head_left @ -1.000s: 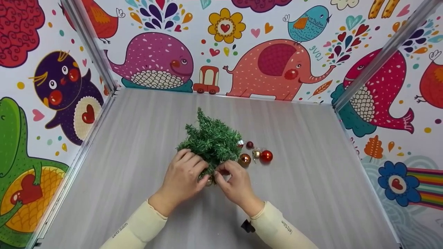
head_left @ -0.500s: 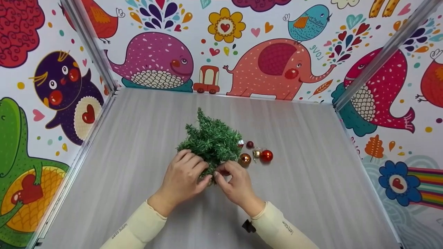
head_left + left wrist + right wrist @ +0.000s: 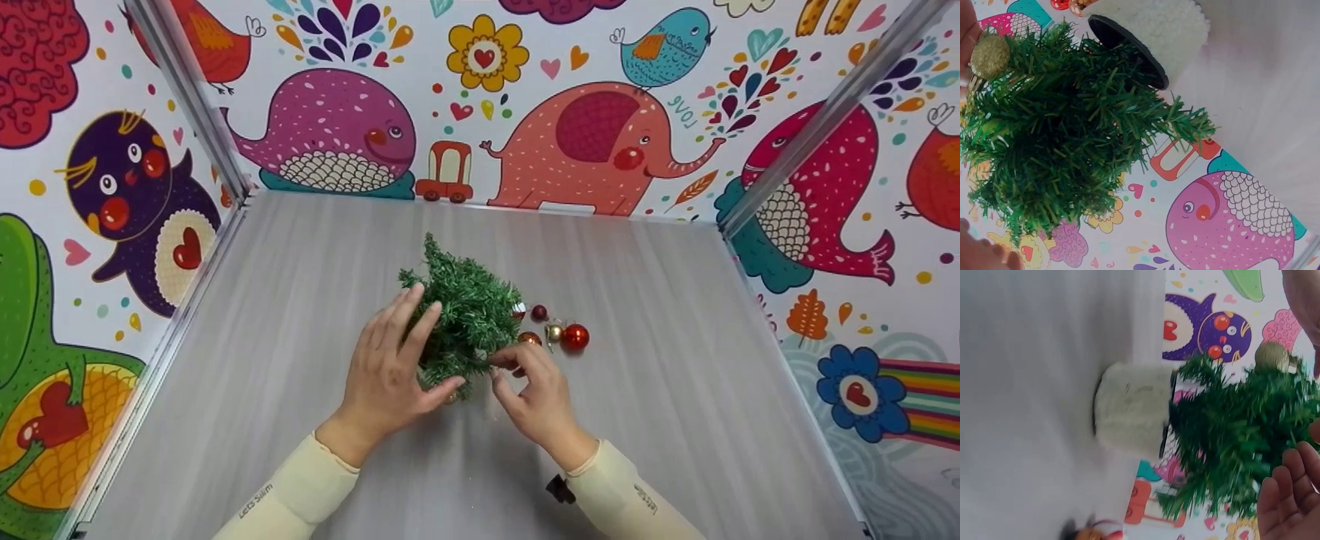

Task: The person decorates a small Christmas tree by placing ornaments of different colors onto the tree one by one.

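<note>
A small green artificial Christmas tree point(image 3: 472, 300) stands in front of me. Its pot point(image 3: 1134, 408), with a fuzzy white cover, shows in both wrist views. My left hand point(image 3: 382, 375) is spread at the tree's left side, fingers straight along the foliage. Its thumb points toward a glittery gold ball ornament point(image 3: 991, 56) on the near side of the branches. At the tree's lower right, my right hand point(image 3: 540, 390) pinches the end of a branch between thumb and index finger, the other fingers bent.
Right of the tree lie several loose ornaments: a bright red ball point(image 3: 575, 337), a small gold one point(image 3: 554, 331), a dark red one point(image 3: 539, 312) and a copper ball point(image 3: 529, 339) partly hidden behind my right hand. Printed cartoon walls point(image 3: 337, 135) border the grey table point(image 3: 675, 420).
My left hand has loosened from the near branches, and its fingers have straightened and spread upward. My right hand has moved slightly to the right, away from the left thumb.
</note>
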The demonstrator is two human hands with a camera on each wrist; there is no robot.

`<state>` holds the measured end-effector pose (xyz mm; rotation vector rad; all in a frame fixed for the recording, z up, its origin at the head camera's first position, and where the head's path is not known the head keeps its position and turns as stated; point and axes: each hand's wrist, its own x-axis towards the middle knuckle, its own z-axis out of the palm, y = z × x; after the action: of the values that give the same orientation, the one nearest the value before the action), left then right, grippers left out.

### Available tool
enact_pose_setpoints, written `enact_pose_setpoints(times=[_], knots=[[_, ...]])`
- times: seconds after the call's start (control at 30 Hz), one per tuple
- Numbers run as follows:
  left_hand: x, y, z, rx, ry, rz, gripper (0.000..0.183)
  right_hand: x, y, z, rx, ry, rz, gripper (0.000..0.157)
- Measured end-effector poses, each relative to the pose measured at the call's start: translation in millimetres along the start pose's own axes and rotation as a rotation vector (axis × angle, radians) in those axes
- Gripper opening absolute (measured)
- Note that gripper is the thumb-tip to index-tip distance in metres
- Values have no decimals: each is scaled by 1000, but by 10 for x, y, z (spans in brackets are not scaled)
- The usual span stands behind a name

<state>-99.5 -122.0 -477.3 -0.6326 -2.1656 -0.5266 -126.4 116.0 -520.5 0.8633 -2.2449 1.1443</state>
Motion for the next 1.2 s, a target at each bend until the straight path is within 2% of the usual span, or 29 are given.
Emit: enact_pose_setpoints(times=[0.13,0.23,0.43,0.6,0.93,1.2], knots=[[-45,-23,-28,1,-120,-73,113,-82,179,-96,-66,-48,28,22],[-86,-29,-33,20,-162,-99,114,-166,373,-203,-137,-105,92,27],[-81,-21,-4,40,-170,-100,110,-312,844,-481,-262,-157,313,36],[-51,0,19,39,-168,-92,110,-335,1138,-651,-337,-156,424,41],[-4,34,46,46,-167,-73,106,-282,1438,-723,-415,-200,548,46],[17,48,50,51,-163,-82,104,-226,1534,-655,-414,-235,533,54]])
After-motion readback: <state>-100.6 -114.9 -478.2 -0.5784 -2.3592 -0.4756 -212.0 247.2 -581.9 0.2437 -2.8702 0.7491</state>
